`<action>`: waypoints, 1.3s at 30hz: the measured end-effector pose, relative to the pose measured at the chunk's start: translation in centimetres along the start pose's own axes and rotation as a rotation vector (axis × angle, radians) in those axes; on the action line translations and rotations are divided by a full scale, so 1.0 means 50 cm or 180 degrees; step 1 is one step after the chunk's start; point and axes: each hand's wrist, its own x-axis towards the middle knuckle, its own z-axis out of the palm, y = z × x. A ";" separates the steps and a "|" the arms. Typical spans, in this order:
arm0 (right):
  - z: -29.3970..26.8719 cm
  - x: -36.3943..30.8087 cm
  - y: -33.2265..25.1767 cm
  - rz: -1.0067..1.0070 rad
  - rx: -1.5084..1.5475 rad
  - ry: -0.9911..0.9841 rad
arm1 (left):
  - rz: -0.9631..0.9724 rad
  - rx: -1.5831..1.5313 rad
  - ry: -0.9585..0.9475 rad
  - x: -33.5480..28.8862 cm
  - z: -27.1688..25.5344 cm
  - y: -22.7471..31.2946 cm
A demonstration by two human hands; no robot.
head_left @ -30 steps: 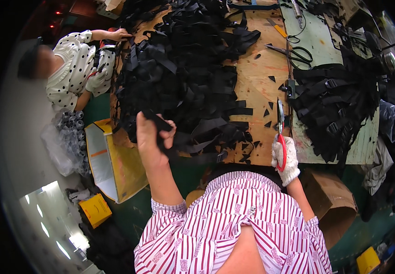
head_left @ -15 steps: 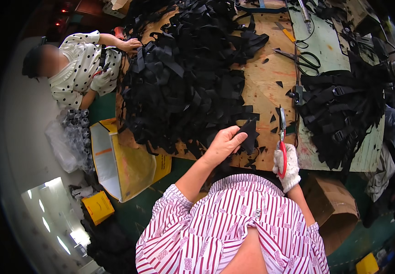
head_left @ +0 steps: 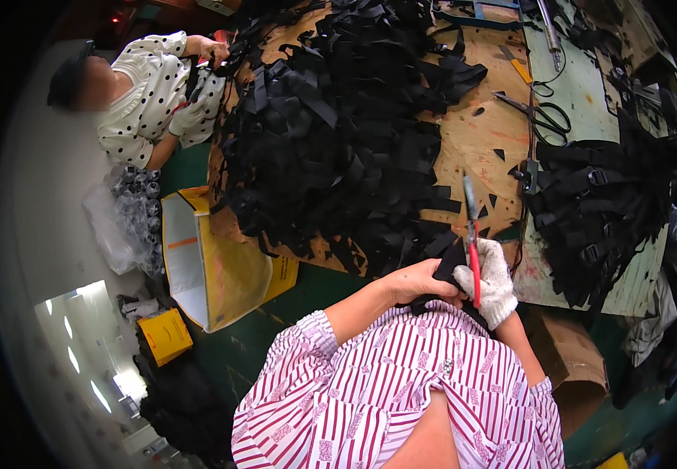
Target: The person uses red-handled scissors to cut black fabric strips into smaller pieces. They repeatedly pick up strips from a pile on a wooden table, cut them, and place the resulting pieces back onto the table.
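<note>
My bare left hand is closed around a black webbing strap, close to my body at the table's near edge. Right beside it, my right hand wears a white knit glove and grips red-handled scissors. The blades point up and away from me over the wood, and they look closed. Both hands nearly meet at the strap; whether the gloved fingers also touch it is hard to tell. A big heap of black webbing pieces covers the table just beyond my left hand.
Black-handled scissors and a yellow cutter lie on the wooden tabletop. Buckled black straps are piled at right. A cardboard box sits below. At left are a yellow bag and a co-worker handling webbing.
My left hand has drawn the black piece toward my body and over to my gloved right hand. The scissors have tilted slightly left. The whole view has shifted a little.
</note>
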 end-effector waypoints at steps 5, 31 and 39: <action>0.002 0.013 -0.007 -0.0124 -0.0163 0.0193 | 0.0266 0.1163 0.0856 -0.016 -0.025 0.049; -0.061 -0.032 0.045 -0.0022 -0.0247 0.0500 | 0.2563 0.2563 0.2598 -0.038 0.036 0.127; -0.048 -0.059 0.006 -0.0189 -0.1805 0.0017 | 0.2304 0.0499 0.2454 -0.003 -0.017 0.089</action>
